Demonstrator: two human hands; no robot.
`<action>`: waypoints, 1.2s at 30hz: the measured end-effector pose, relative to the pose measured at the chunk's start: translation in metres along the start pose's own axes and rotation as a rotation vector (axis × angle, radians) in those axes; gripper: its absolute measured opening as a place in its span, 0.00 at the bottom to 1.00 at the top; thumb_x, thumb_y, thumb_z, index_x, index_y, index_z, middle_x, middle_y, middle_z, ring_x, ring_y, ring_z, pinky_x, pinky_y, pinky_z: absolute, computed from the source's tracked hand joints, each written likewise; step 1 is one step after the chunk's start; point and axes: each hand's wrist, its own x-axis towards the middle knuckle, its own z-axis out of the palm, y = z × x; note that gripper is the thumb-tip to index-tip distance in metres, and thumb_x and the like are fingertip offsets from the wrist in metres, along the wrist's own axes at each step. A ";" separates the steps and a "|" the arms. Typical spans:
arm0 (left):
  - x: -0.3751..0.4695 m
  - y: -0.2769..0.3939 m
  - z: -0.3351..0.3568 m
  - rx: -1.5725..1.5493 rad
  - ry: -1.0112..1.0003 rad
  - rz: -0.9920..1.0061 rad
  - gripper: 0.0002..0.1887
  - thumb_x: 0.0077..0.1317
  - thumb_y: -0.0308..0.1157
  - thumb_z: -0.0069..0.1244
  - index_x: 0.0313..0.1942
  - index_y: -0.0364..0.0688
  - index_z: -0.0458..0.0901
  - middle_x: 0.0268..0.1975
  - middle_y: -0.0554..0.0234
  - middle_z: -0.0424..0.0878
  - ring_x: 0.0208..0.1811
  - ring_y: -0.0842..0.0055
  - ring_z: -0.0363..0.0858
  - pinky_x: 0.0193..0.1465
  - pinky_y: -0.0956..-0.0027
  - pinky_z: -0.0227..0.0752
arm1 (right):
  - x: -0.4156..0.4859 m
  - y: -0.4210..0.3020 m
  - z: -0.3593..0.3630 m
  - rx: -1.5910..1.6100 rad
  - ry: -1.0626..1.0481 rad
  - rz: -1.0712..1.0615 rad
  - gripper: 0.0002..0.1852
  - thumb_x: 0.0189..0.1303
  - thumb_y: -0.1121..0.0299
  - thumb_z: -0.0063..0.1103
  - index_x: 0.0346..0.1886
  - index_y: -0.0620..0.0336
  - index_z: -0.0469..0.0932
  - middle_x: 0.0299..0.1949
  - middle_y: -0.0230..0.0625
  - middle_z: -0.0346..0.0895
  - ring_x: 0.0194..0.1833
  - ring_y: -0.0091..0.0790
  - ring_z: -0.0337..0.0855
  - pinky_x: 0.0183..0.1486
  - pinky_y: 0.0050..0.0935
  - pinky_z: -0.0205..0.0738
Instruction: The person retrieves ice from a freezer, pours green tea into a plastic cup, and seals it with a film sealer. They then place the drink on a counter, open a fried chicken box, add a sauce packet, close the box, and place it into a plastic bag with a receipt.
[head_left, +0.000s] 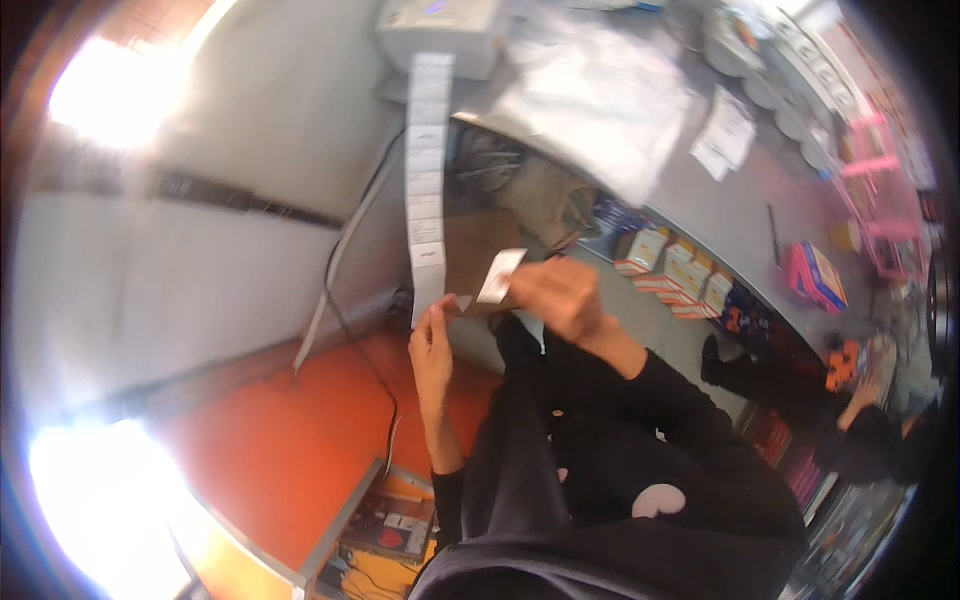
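Note:
A long strip of printed paper labels (426, 180) hangs down from a pale box-shaped device, seemingly a label printer (442, 34), at the top of the view. My left hand (433, 341) pinches the strip near its lower end between thumb and fingers. To the right of it, my right hand (559, 296) is blurred and holds a small white printed label (502, 275) by its edge. The two hands are apart.
White plastic sheeting (600, 90) and paper slips (725, 135) lie on a grey table (757, 217). Small boxes (679, 270) stand below its edge. A cable (352, 341) hangs at left. Another person's hand (865, 397) is at far right.

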 end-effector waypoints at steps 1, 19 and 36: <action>-0.001 0.009 0.012 -0.158 -0.171 -0.116 0.15 0.67 0.29 0.57 0.52 0.33 0.80 0.45 0.55 0.84 0.49 0.70 0.80 0.57 0.64 0.68 | -0.010 -0.003 -0.006 -0.023 -0.056 -0.052 0.15 0.49 0.73 0.66 0.43 0.60 0.85 0.36 0.34 0.84 0.31 0.30 0.83 0.30 0.28 0.74; -0.129 0.127 0.441 0.037 -0.669 0.489 0.27 0.68 0.34 0.55 0.64 0.36 0.68 0.55 0.49 0.80 0.50 0.66 0.82 0.57 0.60 0.72 | -0.240 0.147 -0.307 0.197 0.759 0.975 0.05 0.63 0.75 0.64 0.40 0.64 0.82 0.43 0.34 0.80 0.45 0.23 0.78 0.45 0.22 0.72; -0.215 0.112 0.676 0.149 -0.897 0.322 0.49 0.60 0.44 0.64 0.75 0.44 0.52 0.76 0.34 0.38 0.77 0.42 0.44 0.74 0.45 0.54 | -0.421 0.257 -0.514 -0.031 0.532 1.525 0.35 0.72 0.56 0.53 0.71 0.57 0.46 0.49 0.55 0.80 0.45 0.50 0.86 0.51 0.41 0.76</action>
